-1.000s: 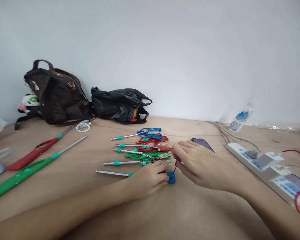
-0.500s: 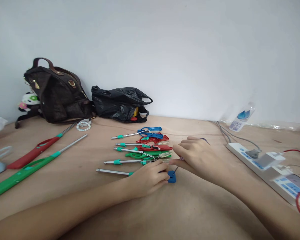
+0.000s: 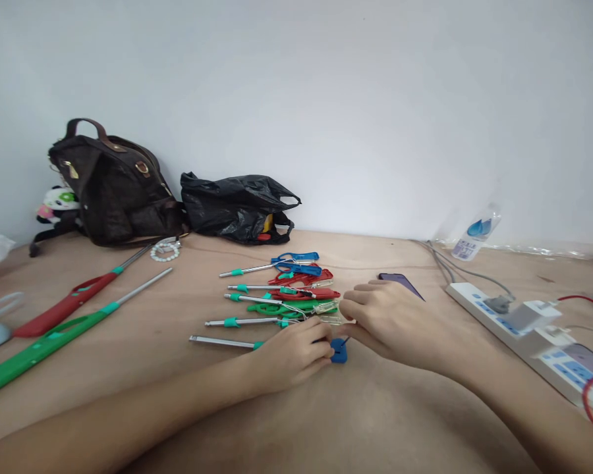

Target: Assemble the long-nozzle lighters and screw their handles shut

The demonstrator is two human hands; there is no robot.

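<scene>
Tan surface (image 3: 385,415): left hand (image 3: 294,352) clamped on blue handle (image 3: 339,353), long axis apparently leftward; right hand (image 3: 395,322) clamped on screwdriver (image 3: 346,340).

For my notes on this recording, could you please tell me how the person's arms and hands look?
The left hand and right hand are ungloved; both forearms are bare, without visible sleeves, watch or bracelet. No rings show, though the view is partial.

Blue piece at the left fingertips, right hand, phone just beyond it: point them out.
Blue piece (image 3: 340,353), head view: its exposed end.
Right hand (image 3: 388,321), head view: its back.
Phone (image 3: 401,283), head view: its upward face.
</scene>
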